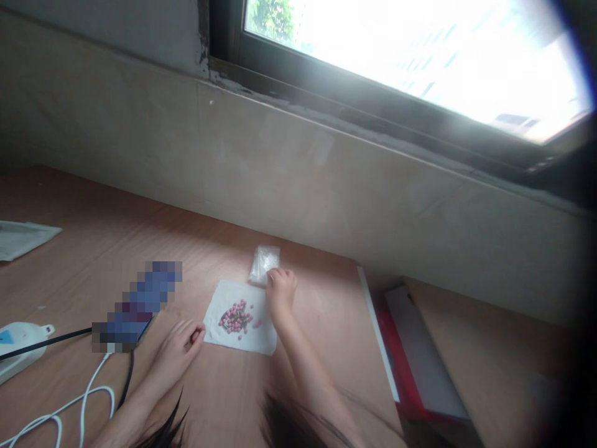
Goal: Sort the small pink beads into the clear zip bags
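A white paper napkin [214,314] lies flat on the table, bearing a small pile of pink beads [237,316] mixed with dark slender pieces too small to name. Just behind the napkin is a stack of small clear plastic bags [265,256]. My right hand [282,289] reaches over the napkin's far right corner, its fingertips pinched at the lower right edge of the bags. My left hand [184,342] rests on the table at the napkin's left edge. Its fingers are curled inward, and whatever may be inside them is hidden.
A pixelated phone-like device [140,305] stands at left, with a white cable [84,398] and a black cable trailing from it. Farther left are a white pouch [23,342] and a pale packet [28,238]. A wall and window rise behind; a red folder [396,361] sits beyond the table's right edge.
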The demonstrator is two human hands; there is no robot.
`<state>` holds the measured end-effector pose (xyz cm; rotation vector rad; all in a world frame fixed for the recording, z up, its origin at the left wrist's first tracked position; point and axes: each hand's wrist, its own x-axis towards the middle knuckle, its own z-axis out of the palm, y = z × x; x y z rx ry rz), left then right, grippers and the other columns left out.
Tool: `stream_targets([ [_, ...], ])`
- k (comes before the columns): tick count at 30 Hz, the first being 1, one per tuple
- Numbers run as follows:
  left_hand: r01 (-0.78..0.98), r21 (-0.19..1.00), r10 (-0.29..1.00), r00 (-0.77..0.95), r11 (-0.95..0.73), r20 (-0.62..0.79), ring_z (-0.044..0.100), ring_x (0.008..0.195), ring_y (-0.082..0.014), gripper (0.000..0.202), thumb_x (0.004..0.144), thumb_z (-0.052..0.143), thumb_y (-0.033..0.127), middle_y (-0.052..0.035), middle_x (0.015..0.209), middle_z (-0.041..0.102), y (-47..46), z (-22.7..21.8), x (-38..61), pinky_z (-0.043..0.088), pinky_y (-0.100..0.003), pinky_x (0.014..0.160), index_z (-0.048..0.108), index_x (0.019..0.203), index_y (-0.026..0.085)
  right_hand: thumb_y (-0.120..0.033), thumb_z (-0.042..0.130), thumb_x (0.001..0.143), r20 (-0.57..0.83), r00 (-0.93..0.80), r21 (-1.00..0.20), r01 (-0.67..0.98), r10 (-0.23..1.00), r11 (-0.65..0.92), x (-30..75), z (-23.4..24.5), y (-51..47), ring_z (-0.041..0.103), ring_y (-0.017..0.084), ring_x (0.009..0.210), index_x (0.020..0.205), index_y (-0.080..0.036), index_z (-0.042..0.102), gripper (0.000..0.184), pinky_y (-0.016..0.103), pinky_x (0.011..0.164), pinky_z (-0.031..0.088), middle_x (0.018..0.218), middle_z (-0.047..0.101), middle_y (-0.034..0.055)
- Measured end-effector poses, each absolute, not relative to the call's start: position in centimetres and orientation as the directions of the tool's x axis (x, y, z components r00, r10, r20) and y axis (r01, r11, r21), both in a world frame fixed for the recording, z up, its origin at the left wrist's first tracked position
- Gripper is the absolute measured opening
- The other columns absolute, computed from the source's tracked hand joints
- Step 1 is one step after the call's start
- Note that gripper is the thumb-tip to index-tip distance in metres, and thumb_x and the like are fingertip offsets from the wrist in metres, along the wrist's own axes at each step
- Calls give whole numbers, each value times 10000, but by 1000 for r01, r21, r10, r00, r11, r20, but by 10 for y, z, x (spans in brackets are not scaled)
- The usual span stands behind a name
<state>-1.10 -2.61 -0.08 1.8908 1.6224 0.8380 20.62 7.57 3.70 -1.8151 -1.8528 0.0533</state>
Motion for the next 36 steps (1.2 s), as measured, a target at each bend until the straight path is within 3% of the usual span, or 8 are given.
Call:
stream_targets([
  [7,660,735,987,76,-155,140,531,626,-165,195,746,425,323,-8,638,575,-25,1,-9,426,-247,586,551,665,199,-12,418,625,401,6,-330,934,916,138,204,38,78,406,220,899,957,-140,558,383,334,789,277,1010,547,104],
  [13,656,744,991,59,-129,121,527,637,-167,201,748,416,316,-11,637,572,-25,1,-8,426,-253,597,554,664,196,-17,361,676,359,21,-372,920,933,123,207,37,85,470,186,687,782,-136,634,317,312,709,317,698,610,87],
  [17,626,771,993,60,-119,105,536,661,-173,198,745,423,316,-17,665,586,-26,1,-9,431,-264,624,569,684,197,-63,356,720,442,114,-481,868,890,128,210,61,77,491,181,709,813,-145,628,299,327,741,323,721,613,73],
  [20,587,806,997,55,-79,58,549,710,-181,196,741,439,331,-25,712,607,-27,2,-12,437,-273,655,580,721,196,-141,375,753,464,289,-670,733,837,118,210,90,54,509,183,797,850,-157,598,244,337,773,333,821,608,67],
  [23,495,868,998,37,33,-59,571,755,-188,234,749,438,358,-36,765,630,-24,10,-11,453,-274,660,583,775,176,-242,410,764,288,413,-891,446,864,84,208,104,21,528,171,817,866,-170,563,198,307,735,378,868,599,62],
  [28,266,956,977,139,120,-161,573,871,-181,326,752,447,373,-57,1012,607,-13,49,2,453,-270,745,544,990,174,-323,534,666,-126,159,-992,-45,979,-120,199,70,-21,537,133,573,731,-155,554,182,257,545,417,686,621,46],
  [32,209,967,916,342,143,-209,573,877,-182,309,752,460,359,-50,971,626,-10,78,12,445,-290,775,554,984,178,-341,570,612,-261,97,-950,-204,961,-237,196,44,-31,502,112,487,695,-156,557,203,234,461,390,652,627,43],
  [36,221,962,901,366,160,-234,566,885,-202,264,729,500,359,-49,941,637,-14,83,10,438,-315,786,592,896,176,-306,576,592,-263,148,-949,-216,953,-228,195,40,-32,489,104,479,668,-151,553,174,223,454,376,633,620,37],
])
